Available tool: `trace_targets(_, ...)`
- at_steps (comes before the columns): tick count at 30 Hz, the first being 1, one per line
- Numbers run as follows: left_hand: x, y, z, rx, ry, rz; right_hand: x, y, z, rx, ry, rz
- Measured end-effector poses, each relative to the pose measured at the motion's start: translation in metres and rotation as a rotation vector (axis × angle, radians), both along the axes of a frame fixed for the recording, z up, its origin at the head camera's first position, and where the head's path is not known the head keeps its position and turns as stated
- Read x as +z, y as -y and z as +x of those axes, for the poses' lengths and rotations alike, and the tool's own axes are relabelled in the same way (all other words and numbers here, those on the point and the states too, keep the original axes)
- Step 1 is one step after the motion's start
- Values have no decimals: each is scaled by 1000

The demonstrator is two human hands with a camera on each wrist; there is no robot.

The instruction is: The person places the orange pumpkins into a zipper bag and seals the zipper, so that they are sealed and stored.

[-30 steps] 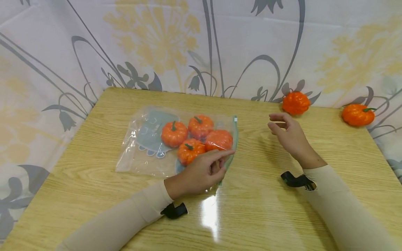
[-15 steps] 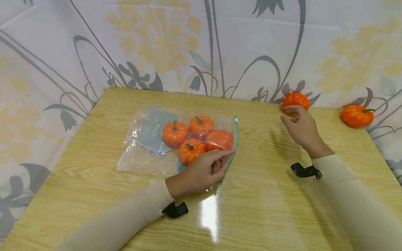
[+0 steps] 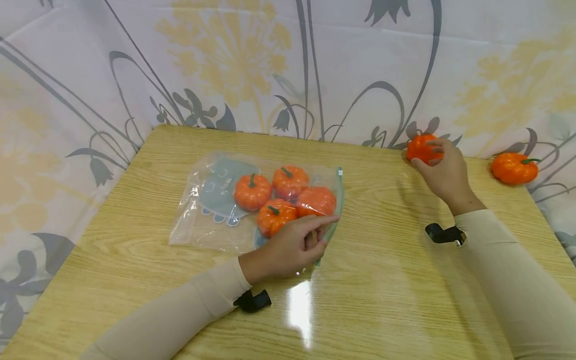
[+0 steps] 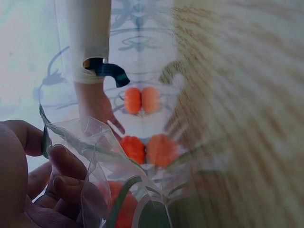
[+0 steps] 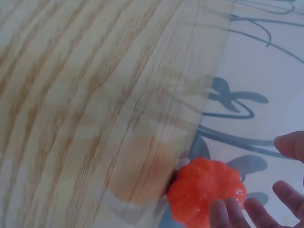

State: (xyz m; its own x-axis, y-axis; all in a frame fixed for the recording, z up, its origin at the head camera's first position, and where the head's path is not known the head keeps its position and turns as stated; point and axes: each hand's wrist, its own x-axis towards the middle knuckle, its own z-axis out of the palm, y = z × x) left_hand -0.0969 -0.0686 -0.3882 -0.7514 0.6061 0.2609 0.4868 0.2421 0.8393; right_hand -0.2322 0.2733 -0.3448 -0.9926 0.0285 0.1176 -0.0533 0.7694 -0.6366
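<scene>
My left hand (image 3: 288, 248) pinches the open green-edged mouth of a clear zip bag (image 3: 211, 236), which lies flat on the table. Several small orange pumpkins (image 3: 253, 192) with green stems are inside the bag, beside its printed blue figure. In the left wrist view, thumb and fingers hold the raised plastic edge (image 4: 76, 135). At the back of the table, my right hand (image 3: 446, 175) is at a loose orange pumpkin (image 3: 419, 148), its spread fingers and thumb reaching over its near right side. The right wrist view shows fingertips overlapping that pumpkin (image 5: 199, 190); firm contact cannot be made out.
Another orange pumpkin (image 3: 514, 168) lies on its side at the table's back right corner. A flower-patterned cloth (image 3: 351, 65) hangs behind the wooden table (image 3: 382, 290), right along its back edge.
My right hand has moved away and to the right, from short of the loose pumpkin up to it. The left hand and the bag stay where they were.
</scene>
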Motion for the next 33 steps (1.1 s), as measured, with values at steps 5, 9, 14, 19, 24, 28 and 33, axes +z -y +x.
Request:
trace_targets(5,0,0,0,-1,11,-6,-2,-4,-6,-37,-28,-5)
trace_targets(9,1,0,1,-1,7,-11,-4,-8,-11,-71,-44,10)
trace_targets(14,1,0,1,0,-2,-16,-4,-13,-18,-53,-24,37)
trace_targets(19,2,0,1,0,13,-21,-5,-18,-23,-24,10,49)
trace_targets(24,2,-1,1,-6,10,-25,-5,-22,-24,-41,51,44)
trace_targets(28,2,-1,1,-6,13,-21,-5,-22,-26,-53,67,47)
trace_targets(33,3,0,1,-4,7,-24,-7,-25,-30,-54,97,57)
